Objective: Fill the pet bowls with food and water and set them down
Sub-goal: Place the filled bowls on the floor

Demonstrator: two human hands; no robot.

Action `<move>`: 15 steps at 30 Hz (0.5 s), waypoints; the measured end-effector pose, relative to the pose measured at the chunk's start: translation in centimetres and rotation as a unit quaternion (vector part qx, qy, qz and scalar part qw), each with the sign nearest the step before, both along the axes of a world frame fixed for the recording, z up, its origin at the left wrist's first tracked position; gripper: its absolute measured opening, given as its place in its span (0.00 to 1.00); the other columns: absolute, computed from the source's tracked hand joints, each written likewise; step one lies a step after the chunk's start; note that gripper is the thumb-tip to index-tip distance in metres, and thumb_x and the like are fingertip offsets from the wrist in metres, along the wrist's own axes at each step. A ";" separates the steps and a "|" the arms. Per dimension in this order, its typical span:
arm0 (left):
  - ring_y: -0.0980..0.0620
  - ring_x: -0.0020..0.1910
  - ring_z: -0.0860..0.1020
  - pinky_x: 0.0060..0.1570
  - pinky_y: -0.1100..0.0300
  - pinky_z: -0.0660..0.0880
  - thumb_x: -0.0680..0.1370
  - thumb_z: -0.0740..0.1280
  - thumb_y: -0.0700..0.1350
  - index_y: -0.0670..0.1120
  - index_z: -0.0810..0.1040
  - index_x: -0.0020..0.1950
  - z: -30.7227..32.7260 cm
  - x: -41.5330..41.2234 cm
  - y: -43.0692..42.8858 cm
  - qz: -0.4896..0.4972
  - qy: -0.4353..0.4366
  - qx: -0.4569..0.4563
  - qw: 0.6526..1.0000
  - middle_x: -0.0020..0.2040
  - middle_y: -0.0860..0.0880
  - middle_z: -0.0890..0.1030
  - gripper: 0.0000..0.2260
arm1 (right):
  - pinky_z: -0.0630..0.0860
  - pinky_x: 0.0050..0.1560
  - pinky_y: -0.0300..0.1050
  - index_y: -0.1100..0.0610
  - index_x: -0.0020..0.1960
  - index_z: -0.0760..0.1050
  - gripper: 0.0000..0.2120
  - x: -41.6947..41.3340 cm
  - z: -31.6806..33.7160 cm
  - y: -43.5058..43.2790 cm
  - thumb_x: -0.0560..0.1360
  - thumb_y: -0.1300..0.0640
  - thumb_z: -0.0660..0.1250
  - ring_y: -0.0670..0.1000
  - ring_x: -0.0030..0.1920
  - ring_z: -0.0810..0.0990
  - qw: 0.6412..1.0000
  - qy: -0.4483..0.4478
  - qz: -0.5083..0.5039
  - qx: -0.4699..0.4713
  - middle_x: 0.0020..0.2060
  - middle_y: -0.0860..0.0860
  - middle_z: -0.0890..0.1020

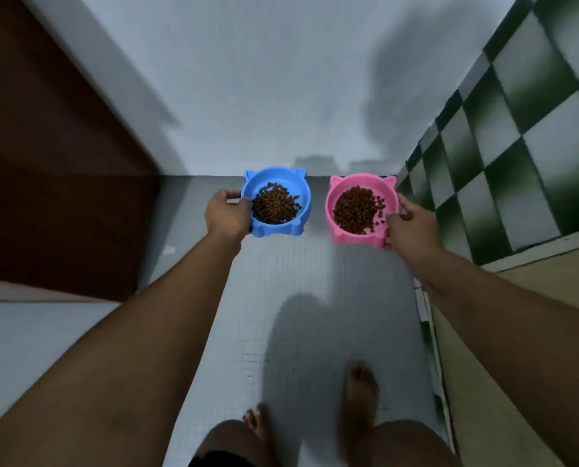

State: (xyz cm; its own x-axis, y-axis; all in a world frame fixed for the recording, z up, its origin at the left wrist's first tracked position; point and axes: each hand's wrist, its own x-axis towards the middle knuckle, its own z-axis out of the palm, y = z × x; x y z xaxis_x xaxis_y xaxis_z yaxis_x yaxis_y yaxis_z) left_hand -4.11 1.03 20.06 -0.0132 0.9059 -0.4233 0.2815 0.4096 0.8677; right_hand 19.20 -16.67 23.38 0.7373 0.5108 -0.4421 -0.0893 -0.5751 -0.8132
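Note:
A blue cat-eared bowl (303, 193) holds a heap of brown kibble (274, 205). My left hand (226, 214) grips its left rim, thumb over the edge. Beside it, a pink cat-eared bowl (336, 200) also holds brown kibble (355, 208). My right hand (412, 225) grips the pink bowl's right rim. Both bowls are low, near the grey floor (298, 281) at the foot of the white wall (264, 96). Whether they touch the floor, I cannot tell.
A dark brown door (45, 163) stands on the left. Green-and-white checkered tiles (517, 146) cover the wall on the right, above a pale ledge (534, 298). My bare feet (358, 399) stand on the floor below the bowls.

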 end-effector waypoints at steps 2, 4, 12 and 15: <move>0.43 0.37 0.83 0.32 0.50 0.82 0.78 0.69 0.40 0.49 0.75 0.47 -4.6 1.1 1.8 0.006 -0.003 -0.009 1.000 0.46 0.39 0.83 0.05 | 0.85 0.45 0.57 0.46 0.73 0.69 0.24 1.4 -4.4 2.1 0.80 0.62 0.64 0.52 0.48 0.84 1.000 0.003 -0.009 -0.002 0.61 0.52 0.80; 0.44 0.37 0.83 0.29 0.55 0.80 0.79 0.68 0.40 0.49 0.76 0.48 -9.3 2.2 3.5 0.007 0.000 -0.017 1.000 0.46 0.40 0.83 0.05 | 0.85 0.44 0.56 0.46 0.73 0.69 0.24 2.7 -8.9 3.9 0.80 0.62 0.64 0.52 0.48 0.84 1.000 0.008 -0.018 0.001 0.63 0.52 0.79; 0.39 0.42 0.85 0.38 0.39 0.84 0.76 0.70 0.41 0.51 0.77 0.44 -26.2 6.0 8.3 0.007 0.022 -0.018 1.000 0.48 0.37 0.84 0.05 | 0.85 0.40 0.53 0.47 0.73 0.71 0.23 7.4 -26.3 10.4 0.80 0.61 0.65 0.51 0.44 0.84 1.000 0.000 -0.031 -0.008 0.63 0.54 0.80; 0.39 0.43 0.85 0.38 0.38 0.84 0.76 0.70 0.41 0.51 0.77 0.44 -30.8 7.0 10.4 0.015 0.027 -0.015 0.999 0.49 0.38 0.83 0.06 | 0.85 0.41 0.56 0.47 0.73 0.70 0.24 9.4 -31.5 12.9 0.80 0.62 0.66 0.53 0.44 0.85 0.999 0.008 -0.034 0.001 0.63 0.53 0.81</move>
State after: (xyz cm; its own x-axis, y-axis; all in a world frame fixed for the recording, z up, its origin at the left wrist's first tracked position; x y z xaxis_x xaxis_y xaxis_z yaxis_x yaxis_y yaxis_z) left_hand 2.89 11.45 -10.79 -0.0648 0.8916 -0.4482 0.3148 0.4445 0.8387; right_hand 28.65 -3.72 -8.12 0.7632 0.4605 -0.4533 -0.1417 -0.5652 -0.8127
